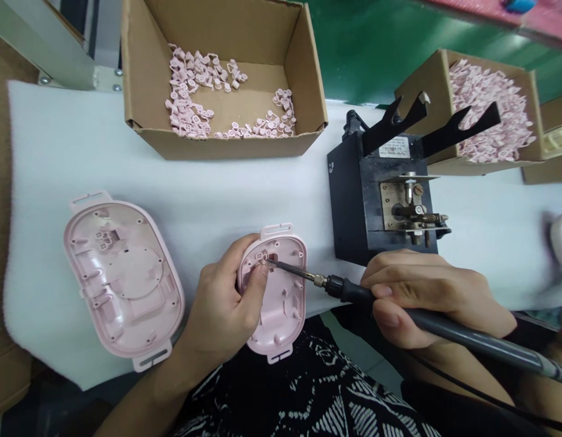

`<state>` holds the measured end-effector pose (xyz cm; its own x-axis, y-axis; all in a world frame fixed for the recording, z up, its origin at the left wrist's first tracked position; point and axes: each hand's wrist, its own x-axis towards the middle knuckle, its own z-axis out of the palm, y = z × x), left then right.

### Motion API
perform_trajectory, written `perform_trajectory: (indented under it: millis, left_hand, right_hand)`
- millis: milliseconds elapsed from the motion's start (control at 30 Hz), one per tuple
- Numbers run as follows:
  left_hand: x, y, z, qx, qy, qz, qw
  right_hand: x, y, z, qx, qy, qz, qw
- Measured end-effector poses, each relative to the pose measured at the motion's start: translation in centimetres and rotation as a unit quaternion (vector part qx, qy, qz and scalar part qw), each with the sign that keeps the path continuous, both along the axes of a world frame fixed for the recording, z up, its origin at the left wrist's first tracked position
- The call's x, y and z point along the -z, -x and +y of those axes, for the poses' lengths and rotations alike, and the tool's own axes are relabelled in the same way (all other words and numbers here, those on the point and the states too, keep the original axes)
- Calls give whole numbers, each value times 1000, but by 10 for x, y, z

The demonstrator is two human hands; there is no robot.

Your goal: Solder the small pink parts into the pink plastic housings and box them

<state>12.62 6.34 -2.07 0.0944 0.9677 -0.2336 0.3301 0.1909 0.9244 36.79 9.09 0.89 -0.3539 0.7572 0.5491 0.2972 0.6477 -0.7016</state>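
Note:
My left hand point(224, 303) grips a small pink plastic shell point(281, 303) at the table's front edge, inner side up, thumb pressed near a tiny part at its upper left. My right hand point(426, 297) is closed round the dark handle of a soldering iron point(399, 306). The iron's metal tip touches the spot inside the shell beside my thumb. A second, larger pink shell point(124, 279) lies inner side up on the white foam sheet point(208, 188), left of my left hand.
A black soldering iron stand point(376, 200) with two forked holders sits right of centre. An open cardboard box point(221, 79) at the back holds several small pink parts. Another box point(485, 109) of pink parts stands at the far right. A cable trails from the iron.

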Motion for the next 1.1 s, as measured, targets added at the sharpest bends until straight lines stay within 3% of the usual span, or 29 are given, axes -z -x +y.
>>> perform_trajectory:
  millis: [233,767,1100]
  left_hand:
    - [-2,0,1,2,4,-2,1000]
    - [0,0,1,8,7,-10,1000]
    - [-1,2,-1,3,0,-16,1000]
  right_hand:
    - [-8,-6,3,-69,20,-69,995]
    - [-13,-8,8,-88,37,-125,987]
    - [-5,-4,1,-37,21,-8,999]
